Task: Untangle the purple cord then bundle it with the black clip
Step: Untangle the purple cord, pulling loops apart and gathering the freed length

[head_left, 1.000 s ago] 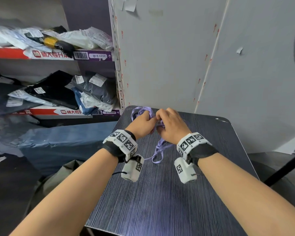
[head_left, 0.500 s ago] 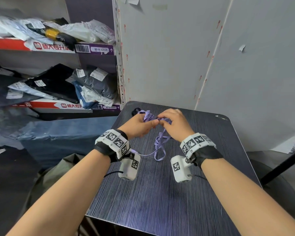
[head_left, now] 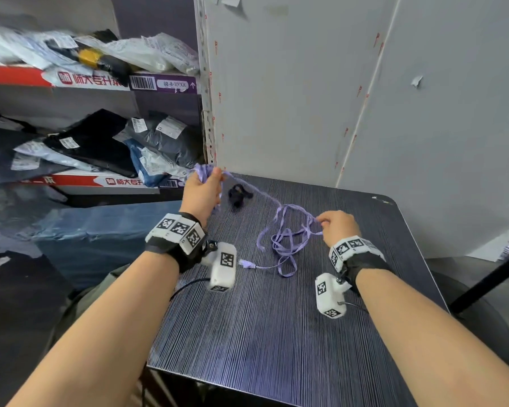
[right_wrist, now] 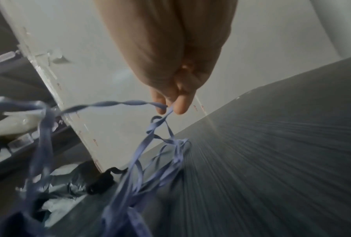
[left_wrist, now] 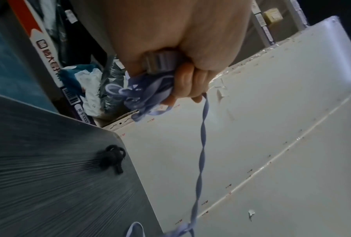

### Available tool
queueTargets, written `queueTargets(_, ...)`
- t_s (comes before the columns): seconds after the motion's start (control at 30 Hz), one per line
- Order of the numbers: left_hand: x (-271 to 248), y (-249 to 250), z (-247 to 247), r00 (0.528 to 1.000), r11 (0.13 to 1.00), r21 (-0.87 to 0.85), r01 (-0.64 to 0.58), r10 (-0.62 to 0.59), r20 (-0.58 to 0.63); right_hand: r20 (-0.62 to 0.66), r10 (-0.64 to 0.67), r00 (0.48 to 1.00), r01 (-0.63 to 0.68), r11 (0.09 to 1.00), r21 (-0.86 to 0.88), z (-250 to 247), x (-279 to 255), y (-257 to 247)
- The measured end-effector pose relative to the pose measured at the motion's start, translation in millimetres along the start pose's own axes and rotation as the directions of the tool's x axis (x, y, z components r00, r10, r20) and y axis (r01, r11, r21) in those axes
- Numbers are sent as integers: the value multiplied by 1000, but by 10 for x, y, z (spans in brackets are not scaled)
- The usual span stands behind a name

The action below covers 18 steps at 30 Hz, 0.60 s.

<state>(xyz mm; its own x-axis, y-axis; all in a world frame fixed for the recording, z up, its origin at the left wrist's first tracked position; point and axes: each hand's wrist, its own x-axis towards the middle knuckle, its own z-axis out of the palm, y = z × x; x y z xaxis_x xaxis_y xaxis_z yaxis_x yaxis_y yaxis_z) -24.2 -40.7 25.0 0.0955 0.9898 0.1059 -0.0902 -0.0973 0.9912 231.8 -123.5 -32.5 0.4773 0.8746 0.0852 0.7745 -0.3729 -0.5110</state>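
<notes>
A: On the dark striped table [head_left: 276,333], what do you see?

B: A purple cord [head_left: 285,245]. It is flat like a ribbon. Part of it lies in loose loops on the table, between the two hands.

A: Who holds it?

B: Both hands. The left hand [head_left: 202,193] is up near the far left corner of the table. Its fingers [left_wrist: 187,83] are curled tight around a bunch of the cord. Little loops stick out of the fist.

A: And the other hand?

B: The right hand [head_left: 337,227] is low over the table, on the right side. Its fingertips [right_wrist: 180,105] pinch one thin bit of the cord.

A: Is the cord straight?

B: One stretch runs from the left fist down to the right fingers. It is twisted. Under the right hand the cord is a messy knot of loops. One end with a small plug [head_left: 245,263] lies on the table near the left wrist.

A: Where is the black clip [head_left: 238,195]?

B: It lies on the table by the far left corner, just beside the left hand. No hand touches it.

A: What is behind?

B: A grey wall [head_left: 306,98]. On the left are shelves [head_left: 100,83] full of plastic bags.
</notes>
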Motion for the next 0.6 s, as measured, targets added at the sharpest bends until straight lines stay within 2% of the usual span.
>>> queueTargets(0.07, 5, -21, 6, 1000, 1000, -2, 2, -2, -1, -24, 13, 1000, -10, 989, 147, 29, 25, -21)
queueTargets(0.17, -55, 18, 69, 996, 1000, 6, 8, -8, 84, -73, 28, 997, 2, 925, 380, 38, 57, -107)
queueTargets(0.23, -99, 59, 119, 991, 1000, -2, 4, -3, 132, -152, -18, 988, 77, 917, 392, 1, 60, -238)
queueTargets(0.3, -123, 96, 179, 987, 1000, 5, 2, -3, 161, -173, -138, 975, 197, 897, 396, -42, 15, -435)
queueTargets(0.4, -177, 146, 306, 983, 999, 33, -10, 4, 186, -23, -355, 935, 308, 777, 549, -58, -91, -762)
queueTargets(0.47, -204, 150, 370, 977, 999, 35, -39, 31, 210, 87, -455, 886, 327, 748, 578, 1, -127, -889)
queueTargets(0.5, -214, 154, 393, 973, 998, 36, -60, 50, 225, 115, -462, 880, 318, 750, 580, 58, -118, -903)
queueTargets(0.6, -244, 220, 385, 966, 996, 11, -92, 86, 244, 150, -365, 919, 224, 795, 563, 202, -107, -824)
